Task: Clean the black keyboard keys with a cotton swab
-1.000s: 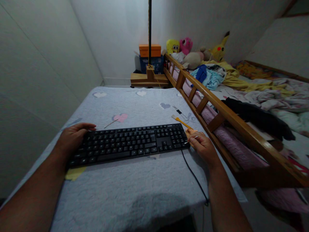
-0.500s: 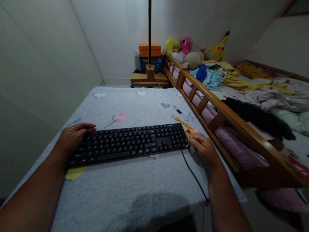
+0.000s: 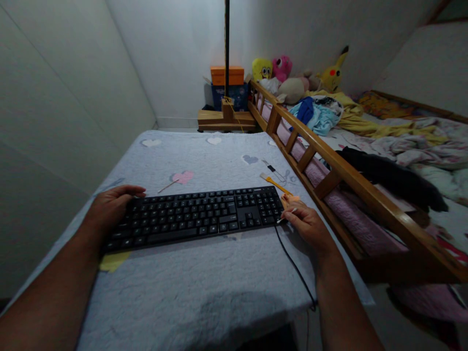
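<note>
A black keyboard (image 3: 197, 217) lies on the cloth-covered table, slightly slanted. Its left end is in the grip of my left hand (image 3: 111, 207), with the thumb side along the back corner. My right hand (image 3: 306, 225) pinches a cotton swab (image 3: 287, 216) whose lower tip is at the keyboard's front right corner, by the number keys. Something orange (image 3: 291, 199) lies behind my right fingers, partly hidden. A second cotton swab (image 3: 168, 185) rests on the cloth behind the keyboard. Beyond the right corner lies a yellow-handled brush (image 3: 277, 185).
A thin tool with a black part (image 3: 271, 168) lies past the brush. The keyboard's cable (image 3: 294, 267) runs toward the front edge. A wooden bed rail (image 3: 325, 156) borders the table's right side. Boxes (image 3: 227, 76) stand behind, and plush toys (image 3: 331, 78) sit on the bed.
My right hand has shifted slightly left with the cotton swab, its tip moving along the keyboard's front right corner. My left hand and the keyboard stay in place.
</note>
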Available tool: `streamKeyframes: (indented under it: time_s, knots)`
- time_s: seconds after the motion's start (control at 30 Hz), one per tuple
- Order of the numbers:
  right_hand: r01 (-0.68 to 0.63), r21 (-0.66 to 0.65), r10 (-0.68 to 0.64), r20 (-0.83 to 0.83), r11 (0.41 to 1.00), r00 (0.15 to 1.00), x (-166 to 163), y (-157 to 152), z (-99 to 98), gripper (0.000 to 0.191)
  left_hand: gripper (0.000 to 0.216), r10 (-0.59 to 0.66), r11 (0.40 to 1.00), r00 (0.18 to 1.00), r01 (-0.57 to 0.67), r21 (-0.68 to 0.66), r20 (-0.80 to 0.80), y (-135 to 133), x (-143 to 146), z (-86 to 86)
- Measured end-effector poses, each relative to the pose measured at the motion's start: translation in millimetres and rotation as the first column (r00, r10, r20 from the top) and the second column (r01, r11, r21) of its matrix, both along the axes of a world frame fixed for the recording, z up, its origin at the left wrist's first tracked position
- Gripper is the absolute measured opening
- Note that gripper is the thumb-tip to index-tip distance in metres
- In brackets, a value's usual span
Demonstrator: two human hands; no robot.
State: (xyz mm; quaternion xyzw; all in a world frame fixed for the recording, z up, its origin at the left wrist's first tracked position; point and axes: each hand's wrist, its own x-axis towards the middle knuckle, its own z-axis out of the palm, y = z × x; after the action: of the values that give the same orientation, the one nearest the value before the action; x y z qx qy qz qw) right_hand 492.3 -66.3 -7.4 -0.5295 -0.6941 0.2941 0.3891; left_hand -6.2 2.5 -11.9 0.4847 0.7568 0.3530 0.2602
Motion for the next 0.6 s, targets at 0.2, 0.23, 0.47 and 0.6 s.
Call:
streamKeyframes:
  time_s: [0.2,0.23,0.47,0.6]
  knots:
    - [-0.008,0.001,0.008,0.016,1.0,1.0,2.0,1.0,-1.4,0.023,0.038,0.007,1.0,1.0,-0.007,-0.005,0.005,-1.1,-0.7,-0.4]
    - [0.0,0.0,0.0,0.017,1.0,1.0,2.9,1.2,-1.4,0.023,0.039,0.007,1.0,1.0,-0.007,-0.007,0.002,-1.1,-1.1,-1.0]
    - [0.073,0.0,-0.073,0.033,0.997,0.997,9.8,0.8,-2.0,0.024,0.039,0.009,1.0,1.0,-0.009,-0.011,0.002,0.8,-4.0,-3.3]
    - [0.102,-0.001,-0.102,0.037,0.995,0.994,12.9,-0.2,-2.0,0.024,0.039,0.013,1.0,1.0,-0.013,-0.011,0.0,1.1,-1.8,-1.0]
